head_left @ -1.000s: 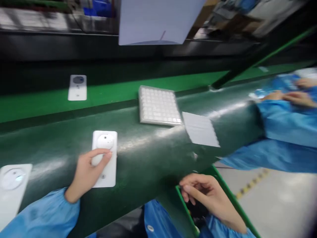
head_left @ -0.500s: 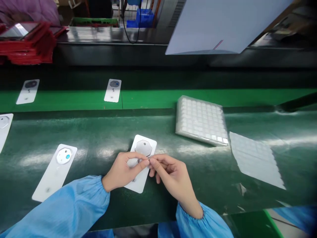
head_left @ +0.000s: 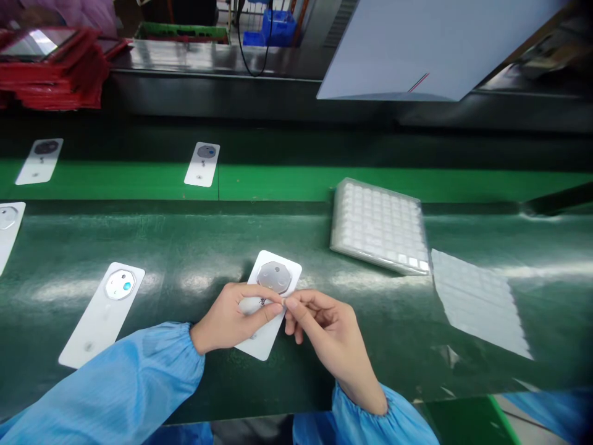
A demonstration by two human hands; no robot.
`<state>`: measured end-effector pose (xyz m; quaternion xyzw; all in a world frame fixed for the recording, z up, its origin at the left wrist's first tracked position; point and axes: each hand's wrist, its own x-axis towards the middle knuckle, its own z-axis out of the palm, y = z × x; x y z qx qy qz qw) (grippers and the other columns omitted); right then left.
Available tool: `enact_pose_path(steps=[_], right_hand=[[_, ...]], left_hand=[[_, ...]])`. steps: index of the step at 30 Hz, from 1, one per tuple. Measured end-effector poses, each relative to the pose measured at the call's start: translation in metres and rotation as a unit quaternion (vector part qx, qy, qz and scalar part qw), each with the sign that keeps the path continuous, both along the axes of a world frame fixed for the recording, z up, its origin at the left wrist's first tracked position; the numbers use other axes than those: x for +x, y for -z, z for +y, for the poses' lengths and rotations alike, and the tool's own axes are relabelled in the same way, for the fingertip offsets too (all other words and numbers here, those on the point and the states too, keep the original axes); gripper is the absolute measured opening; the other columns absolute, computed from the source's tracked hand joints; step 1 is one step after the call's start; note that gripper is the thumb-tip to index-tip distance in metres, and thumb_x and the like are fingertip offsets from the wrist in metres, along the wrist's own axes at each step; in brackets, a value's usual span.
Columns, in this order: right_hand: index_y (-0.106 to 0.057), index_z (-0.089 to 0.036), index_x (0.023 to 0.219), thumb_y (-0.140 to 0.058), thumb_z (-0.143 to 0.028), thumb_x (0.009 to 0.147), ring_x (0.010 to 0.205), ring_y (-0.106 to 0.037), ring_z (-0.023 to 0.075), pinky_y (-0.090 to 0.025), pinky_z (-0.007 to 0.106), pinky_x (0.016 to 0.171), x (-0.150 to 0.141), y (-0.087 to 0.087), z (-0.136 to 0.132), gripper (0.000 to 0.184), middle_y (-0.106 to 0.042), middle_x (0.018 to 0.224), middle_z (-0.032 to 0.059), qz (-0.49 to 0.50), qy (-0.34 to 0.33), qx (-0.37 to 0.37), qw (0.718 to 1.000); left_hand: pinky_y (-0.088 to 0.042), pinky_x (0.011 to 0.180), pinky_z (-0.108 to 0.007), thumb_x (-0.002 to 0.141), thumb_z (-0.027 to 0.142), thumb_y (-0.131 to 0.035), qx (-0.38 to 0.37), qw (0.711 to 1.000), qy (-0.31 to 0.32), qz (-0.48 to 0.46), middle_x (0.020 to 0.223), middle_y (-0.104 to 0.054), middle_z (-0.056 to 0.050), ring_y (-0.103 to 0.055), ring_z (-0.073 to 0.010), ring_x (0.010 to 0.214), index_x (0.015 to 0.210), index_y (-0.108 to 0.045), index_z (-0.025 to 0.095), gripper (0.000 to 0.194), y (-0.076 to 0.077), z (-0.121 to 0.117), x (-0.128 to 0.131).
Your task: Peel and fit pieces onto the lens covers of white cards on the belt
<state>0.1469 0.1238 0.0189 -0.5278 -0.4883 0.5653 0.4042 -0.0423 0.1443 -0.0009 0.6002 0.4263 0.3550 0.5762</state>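
My left hand [head_left: 245, 315] and my right hand [head_left: 327, 324] meet fingertip to fingertip in a pinch. Whatever lies between the fingertips is too small to make out. Both hands hover over a white phone-back-shaped panel [head_left: 266, 340] with a grey octagonal camera patch [head_left: 274, 276] at its top; the panel lies on the green bench. To the left lies a similar white panel [head_left: 95, 327], whose octagon has a blue dot. Right of the hands stands a clear plastic tray [head_left: 380, 225] filled with rows of small white pieces.
A thin white sheet [head_left: 479, 303] lies right of the tray. On the bright green strip [head_left: 287, 182] behind are two more panels, one a white panel [head_left: 202, 164]. Red sleeves [head_left: 55, 74] are stacked at the back left. A large white board [head_left: 417, 49] overhangs the back.
The two panels on the green strip have shifted slightly left. My hands stay pinched together over the same panel, and the view has tilted a little.
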Motion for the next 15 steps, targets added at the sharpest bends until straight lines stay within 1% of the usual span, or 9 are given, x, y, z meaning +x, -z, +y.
enact_pose_path(steps=[2,6,8,10,13,15], right_hand=[[-0.072,-0.015,0.083,-0.074,-0.048,0.091,0.049,-0.060,0.0123,-0.051,0.022,0.045,0.0009,0.0001,-0.0007,0.033,-0.067,0.060,0.0029,-0.002,-0.006,0.000,1.000],[-0.072,-0.016,0.085,-0.072,-0.047,0.093,0.050,-0.059,0.0121,-0.051,0.022,0.047,0.0024,-0.0018,-0.0003,0.032,-0.065,0.061,0.0020,-0.013,-0.021,0.009,1.000],[-0.072,-0.017,0.085,-0.071,-0.048,0.094,0.050,-0.058,0.0121,-0.051,0.022,0.047,0.0021,-0.0024,-0.0001,0.032,-0.064,0.060,0.0016,-0.023,-0.025,0.013,0.999],[-0.072,-0.017,0.085,-0.070,-0.049,0.093,0.050,-0.058,0.0125,-0.050,0.023,0.047,0.0011,-0.0016,-0.0005,0.033,-0.064,0.061,0.0017,-0.031,-0.022,0.020,0.999],[-0.072,-0.017,0.084,-0.070,-0.051,0.093,0.050,-0.057,0.0128,-0.049,0.023,0.046,-0.0010,0.0015,-0.0019,0.035,-0.064,0.061,0.0023,-0.043,-0.004,0.028,0.999],[-0.072,-0.017,0.083,-0.070,-0.052,0.092,0.050,-0.056,0.0126,-0.049,0.023,0.045,-0.0024,0.0032,-0.0023,0.036,-0.063,0.061,0.0022,-0.054,0.013,0.032,0.998]], left_hand=[[-0.058,0.080,-0.030,0.092,0.037,-0.072,0.003,1.000,0.000,-0.001,0.093,-0.080,-0.007,-0.074,-0.0222,0.088,0.096,-0.081,0.017,0.023,0.0000,0.0000,-0.0001],[-0.057,0.063,-0.027,0.093,0.043,-0.069,-0.023,1.000,0.004,0.007,0.091,-0.079,-0.008,-0.074,-0.0224,0.082,0.096,-0.081,0.016,0.030,0.0008,-0.0006,-0.0004],[-0.055,0.060,-0.026,0.093,0.043,-0.069,-0.027,1.000,0.002,0.006,0.091,-0.079,-0.008,-0.073,-0.0216,0.079,0.094,-0.081,0.016,0.030,0.0011,-0.0005,-0.0006],[-0.056,0.062,-0.026,0.093,0.042,-0.069,-0.021,1.000,-0.009,0.007,0.090,-0.079,-0.007,-0.073,-0.0214,0.079,0.092,-0.081,0.016,0.028,0.0011,0.0000,-0.0006],[-0.058,0.073,-0.029,0.093,0.039,-0.070,-0.005,1.000,-0.024,0.009,0.089,-0.080,-0.006,-0.073,-0.0218,0.083,0.090,-0.081,0.017,0.025,0.0012,0.0004,-0.0001],[-0.058,0.076,-0.030,0.095,0.040,-0.068,-0.004,0.999,-0.029,0.017,0.095,-0.080,-0.006,-0.073,-0.0225,0.087,0.095,-0.080,0.018,0.025,0.0026,-0.0010,0.0004]])
